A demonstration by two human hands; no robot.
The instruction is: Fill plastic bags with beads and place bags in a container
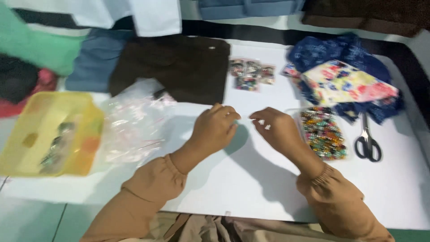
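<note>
My left hand [217,129] and my right hand [274,127] hover close together over a white sheet [251,179], fingertips pinched and pointing at each other. Whether anything thin sits between the fingers cannot be told; the picture is blurred. Just right of my right hand lies a clear packet of many-coloured beads [323,133]. Black-handled scissors [368,141] lie right of that packet. Both arms wear tan sleeves.
A yellow plastic basket [27,154] with small items stands at the left, crumpled clear plastic bags [134,125] beside it. A dark brown folded cloth [179,67], small bead packets [251,74], and blue and floral fabrics [345,76] lie at the back.
</note>
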